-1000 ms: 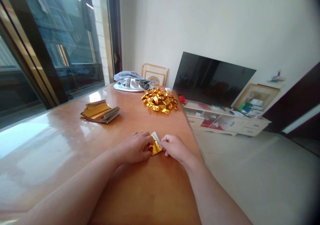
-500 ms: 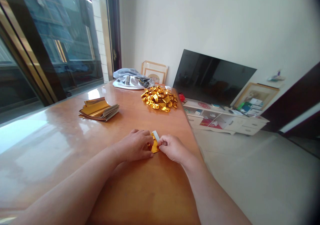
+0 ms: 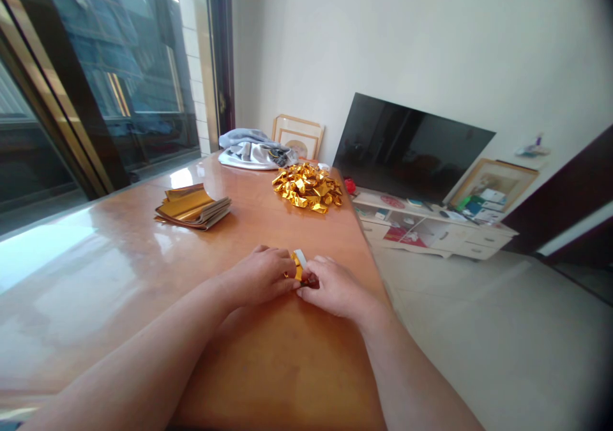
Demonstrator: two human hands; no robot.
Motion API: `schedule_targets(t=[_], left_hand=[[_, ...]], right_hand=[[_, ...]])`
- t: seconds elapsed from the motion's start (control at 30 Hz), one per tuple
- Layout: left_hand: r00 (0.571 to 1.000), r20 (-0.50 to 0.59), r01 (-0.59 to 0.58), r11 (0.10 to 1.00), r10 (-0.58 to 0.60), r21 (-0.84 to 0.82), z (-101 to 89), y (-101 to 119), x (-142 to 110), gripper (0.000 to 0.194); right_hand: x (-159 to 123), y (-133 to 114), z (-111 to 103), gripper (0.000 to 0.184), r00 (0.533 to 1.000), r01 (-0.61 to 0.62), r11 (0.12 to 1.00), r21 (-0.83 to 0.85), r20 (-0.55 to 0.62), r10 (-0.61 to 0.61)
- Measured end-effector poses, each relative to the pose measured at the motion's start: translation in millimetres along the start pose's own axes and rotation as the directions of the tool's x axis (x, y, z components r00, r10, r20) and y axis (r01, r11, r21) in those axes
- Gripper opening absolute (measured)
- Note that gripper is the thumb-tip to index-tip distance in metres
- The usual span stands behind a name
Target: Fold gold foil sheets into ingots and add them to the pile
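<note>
A small sheet of gold foil paper [image 3: 299, 269], white on the part turned back, lies between my two hands near the right side of the table. My left hand [image 3: 268, 274] grips it from the left with curled fingers. From the right, my right hand [image 3: 330, 287] pinches its near edge, thumb close to my left thumb. My fingers cover much of the paper. Farther off sits a heap of folded gold foil pieces [image 3: 306, 187]. To the left lies a stack of gold foil sheets [image 3: 191, 207], bent over in layers.
The glossy wooden table [image 3: 258, 367] ends at a right edge beside my right forearm. Folded cloth [image 3: 253, 149] and a framed picture [image 3: 297, 134] are at its far end. A television [image 3: 412, 147] stands on a white cabinet [image 3: 431, 223] beyond.
My right hand has shifted nearer to my left, its thumb now by the left thumb. Less of the gold paper shows. The view has moved slightly.
</note>
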State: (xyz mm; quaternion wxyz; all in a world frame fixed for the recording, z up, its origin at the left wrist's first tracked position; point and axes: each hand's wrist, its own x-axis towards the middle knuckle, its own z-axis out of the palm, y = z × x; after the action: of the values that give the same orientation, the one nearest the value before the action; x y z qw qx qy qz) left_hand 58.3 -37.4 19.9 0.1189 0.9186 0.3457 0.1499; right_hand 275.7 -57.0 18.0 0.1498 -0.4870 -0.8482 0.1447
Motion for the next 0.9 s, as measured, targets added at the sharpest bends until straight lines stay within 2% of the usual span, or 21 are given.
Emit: schedule_targets(t=[0.1, 0.23, 0.4, 0.53, 0.73, 0.9], left_hand=[[1.0, -0.006, 0.001, 1.0, -0.001, 0.0, 1.0, -1, 0, 0.023], [1.0, -0.004, 0.023, 1.0, -0.023, 0.0, 0.5, 1, 1, 0.015], [0.999, -0.008, 0.037, 0.998, -0.037, 0.046, 1.5, 4, 3, 0.014], [0.999, 0.004, 0.033, 0.997, -0.033, 0.072, 1.3, 5, 4, 0.014], [0.998, 0.014, 0.056, 0.993, -0.058, 0.103, 2.7, 1, 4, 0.02], [0.994, -0.009, 0.106, 0.991, -0.106, 0.076, 8.8, -4, 7, 0.023]], right_hand=[[1, 1, 1, 0.011, 1.0, 0.003, 1.0, 0.004, -0.001, -0.003], [2, 3, 2, 0.014, 1.0, -0.001, 0.999, 0.032, 0.026, 0.0], [1, 9, 1, 0.007, 1.0, 0.006, 0.993, 0.121, 0.029, -0.01], [0, 17, 3, 0.024, 0.998, -0.062, 0.971, 0.23, 0.038, 0.054], [3, 19, 3, 0.023, 0.995, -0.093, 0.965, 0.245, 0.048, 0.084], [2, 17, 3, 0.023, 0.985, -0.17, 0.952, 0.254, 0.081, 0.154]])
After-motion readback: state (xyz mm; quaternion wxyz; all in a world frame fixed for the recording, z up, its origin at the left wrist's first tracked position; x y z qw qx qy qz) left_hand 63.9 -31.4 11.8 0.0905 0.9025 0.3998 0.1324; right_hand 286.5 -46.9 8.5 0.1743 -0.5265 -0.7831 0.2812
